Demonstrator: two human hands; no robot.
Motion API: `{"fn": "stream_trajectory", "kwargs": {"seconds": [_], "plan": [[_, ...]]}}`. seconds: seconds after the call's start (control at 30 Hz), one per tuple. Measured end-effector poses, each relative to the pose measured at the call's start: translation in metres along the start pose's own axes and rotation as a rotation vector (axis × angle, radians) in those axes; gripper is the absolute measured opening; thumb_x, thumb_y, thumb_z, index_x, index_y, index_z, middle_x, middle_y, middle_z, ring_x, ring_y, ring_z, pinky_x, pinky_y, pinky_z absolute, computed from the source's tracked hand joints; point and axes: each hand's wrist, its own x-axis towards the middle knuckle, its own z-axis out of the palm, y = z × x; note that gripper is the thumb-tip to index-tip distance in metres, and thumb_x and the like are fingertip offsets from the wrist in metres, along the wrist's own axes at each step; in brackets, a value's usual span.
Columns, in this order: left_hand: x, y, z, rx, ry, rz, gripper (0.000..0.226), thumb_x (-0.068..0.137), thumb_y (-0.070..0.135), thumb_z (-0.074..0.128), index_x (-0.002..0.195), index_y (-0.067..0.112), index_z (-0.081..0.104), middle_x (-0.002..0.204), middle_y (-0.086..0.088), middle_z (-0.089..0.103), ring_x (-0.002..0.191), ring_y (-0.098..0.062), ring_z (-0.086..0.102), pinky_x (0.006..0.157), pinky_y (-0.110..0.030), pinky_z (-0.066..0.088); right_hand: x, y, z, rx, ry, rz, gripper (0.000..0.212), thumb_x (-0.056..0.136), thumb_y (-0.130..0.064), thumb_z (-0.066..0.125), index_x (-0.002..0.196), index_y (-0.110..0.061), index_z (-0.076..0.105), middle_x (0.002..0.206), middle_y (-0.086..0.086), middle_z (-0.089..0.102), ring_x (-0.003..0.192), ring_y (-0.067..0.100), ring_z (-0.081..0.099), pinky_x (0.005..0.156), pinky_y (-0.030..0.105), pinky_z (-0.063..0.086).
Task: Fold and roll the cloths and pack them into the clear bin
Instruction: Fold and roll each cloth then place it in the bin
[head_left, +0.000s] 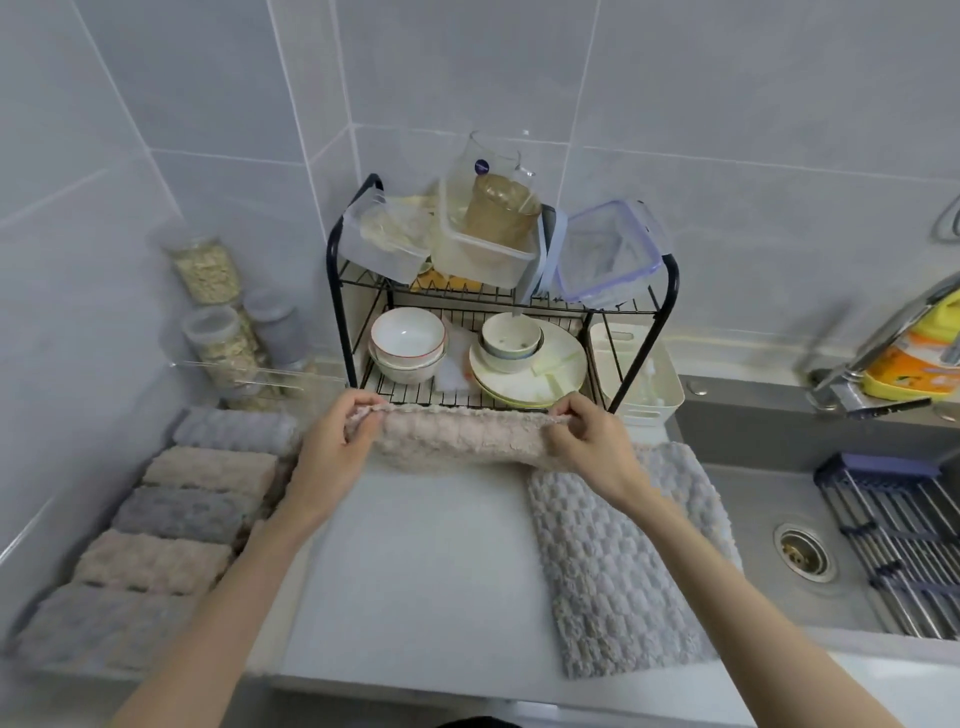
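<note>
Both hands are clamped on the beige cloth (457, 436). My left hand (337, 447) pinches its left top corner, thumb in front and fingers curled behind. My right hand (587, 441) pinches the right top corner the same way. The top edge is pulled straight between the two grips, right in front of the dish rack (343, 270), and the rest of the cloth sags in a shallow fold towards the counter (415, 571). I can't tell from here whether the lower edge touches the surface.

Off to my left is the clear bin (234, 374), with the rolled cloths (208, 470) lying side by side in a row, grey and beige alternating, five that I can count. Just right of the bare patch of counter a grey cloth (618, 561) lies flat and unfolded, its far end under my right wrist and its right edge at the lip of the sink (769, 509).

On the rack's lower shelf I see stacked bowls (408, 338) and plates (550, 374), with plastic containers piled on the shelf above. Jars (208, 270) stand against the tiled wall behind the bin, and the faucet (883, 332) is at far right.
</note>
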Motion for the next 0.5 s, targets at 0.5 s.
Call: {"fn": "stream_trajectory", "kwargs": {"seconds": [0.5], "plan": [[-0.108, -0.093, 0.025, 0.348, -0.411, -0.428, 0.009, 0.098, 0.016, 0.044, 0.094, 0.017, 0.052, 0.058, 0.008, 0.043, 0.048, -0.004, 0.038, 0.044, -0.016, 0.025, -0.055, 0.072, 0.058, -0.124, -0.600, 0.365, 0.016, 0.088, -0.028, 0.057, 0.075, -0.019, 0.057, 0.072, -0.005, 0.059, 0.068, 0.010, 0.053, 0.071, 0.026, 0.045]]}}
